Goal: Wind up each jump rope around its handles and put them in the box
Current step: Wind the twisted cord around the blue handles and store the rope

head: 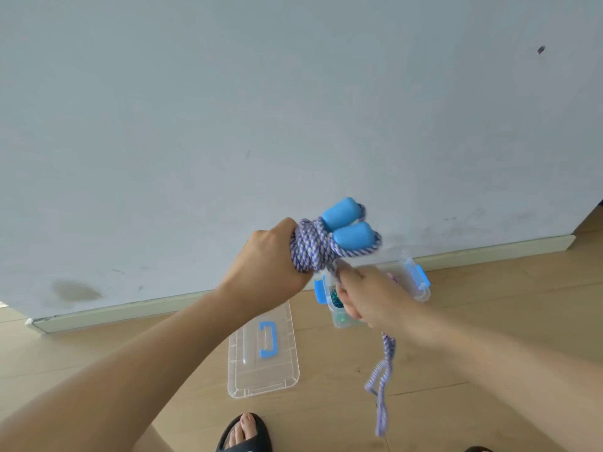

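Note:
My left hand (266, 261) grips a jump rope by its two blue handles (349, 228), which stick up side by side past my fist. Purple-and-white braided rope (310, 247) is wound in several turns around the handles just above my fingers. My right hand (368, 296) holds the loose part of the rope close under the bundle. The free end (381, 386) hangs down in a loop below that hand. The clear box with blue latches (419, 278) stands open on the floor by the wall, largely hidden behind my right hand; something green lies inside.
The box's clear lid with a blue handle (264, 350) lies flat on the wooden floor (473, 321) to the left of the box. A pale wall (261, 109) with a skirting board rises just behind. My foot in a black slipper (244, 433) is at the bottom edge.

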The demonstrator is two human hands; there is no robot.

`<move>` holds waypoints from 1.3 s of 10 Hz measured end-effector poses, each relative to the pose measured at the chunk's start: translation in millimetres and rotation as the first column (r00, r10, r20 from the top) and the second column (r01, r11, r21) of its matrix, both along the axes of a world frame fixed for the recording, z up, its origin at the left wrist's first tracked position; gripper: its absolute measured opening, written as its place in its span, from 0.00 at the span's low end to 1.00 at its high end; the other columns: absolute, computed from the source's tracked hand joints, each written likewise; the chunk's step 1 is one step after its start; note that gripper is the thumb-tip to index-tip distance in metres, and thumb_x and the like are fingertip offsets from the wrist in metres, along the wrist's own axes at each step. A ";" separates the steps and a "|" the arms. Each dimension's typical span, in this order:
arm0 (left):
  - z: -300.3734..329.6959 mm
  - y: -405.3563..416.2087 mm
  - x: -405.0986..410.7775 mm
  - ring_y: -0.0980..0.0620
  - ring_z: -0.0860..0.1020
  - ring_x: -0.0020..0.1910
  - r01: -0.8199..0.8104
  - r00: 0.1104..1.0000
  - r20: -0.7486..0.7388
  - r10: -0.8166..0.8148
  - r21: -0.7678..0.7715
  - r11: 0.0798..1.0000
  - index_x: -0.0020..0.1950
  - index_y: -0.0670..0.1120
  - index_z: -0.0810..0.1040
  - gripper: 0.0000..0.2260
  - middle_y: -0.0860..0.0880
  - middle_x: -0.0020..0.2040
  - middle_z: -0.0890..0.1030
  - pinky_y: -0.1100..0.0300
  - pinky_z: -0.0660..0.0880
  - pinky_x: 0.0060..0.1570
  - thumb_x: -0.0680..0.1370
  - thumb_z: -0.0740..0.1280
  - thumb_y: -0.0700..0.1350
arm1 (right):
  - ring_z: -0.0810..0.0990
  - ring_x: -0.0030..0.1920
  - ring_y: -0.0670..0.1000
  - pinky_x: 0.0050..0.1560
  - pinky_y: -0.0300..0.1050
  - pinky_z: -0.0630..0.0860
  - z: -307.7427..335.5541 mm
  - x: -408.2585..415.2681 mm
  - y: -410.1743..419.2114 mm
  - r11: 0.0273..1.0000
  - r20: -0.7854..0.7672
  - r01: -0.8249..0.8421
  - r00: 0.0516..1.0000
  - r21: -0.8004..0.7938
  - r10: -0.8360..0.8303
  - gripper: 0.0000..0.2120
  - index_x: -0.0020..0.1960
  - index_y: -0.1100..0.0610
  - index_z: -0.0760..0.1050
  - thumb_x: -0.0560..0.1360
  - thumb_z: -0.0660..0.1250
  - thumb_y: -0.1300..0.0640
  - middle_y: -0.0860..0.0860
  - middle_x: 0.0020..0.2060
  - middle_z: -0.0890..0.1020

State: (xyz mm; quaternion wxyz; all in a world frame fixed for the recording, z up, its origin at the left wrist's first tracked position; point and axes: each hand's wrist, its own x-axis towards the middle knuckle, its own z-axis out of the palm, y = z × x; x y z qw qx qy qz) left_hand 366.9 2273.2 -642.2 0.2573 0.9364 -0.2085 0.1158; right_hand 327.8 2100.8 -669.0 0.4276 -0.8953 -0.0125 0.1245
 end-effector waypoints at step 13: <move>-24.4 9.3 18.5 0.50 0.72 0.34 -0.155 0.962 -0.204 0.182 0.140 0.978 0.39 0.47 0.67 0.06 0.50 0.35 0.75 0.58 0.66 0.29 0.71 0.65 0.43 | 0.73 0.38 0.59 0.44 0.51 0.74 18.7 -37.8 11.3 0.917 0.177 -0.097 0.968 -0.386 0.177 0.23 0.33 0.52 0.61 0.84 0.45 0.46 0.51 0.29 0.69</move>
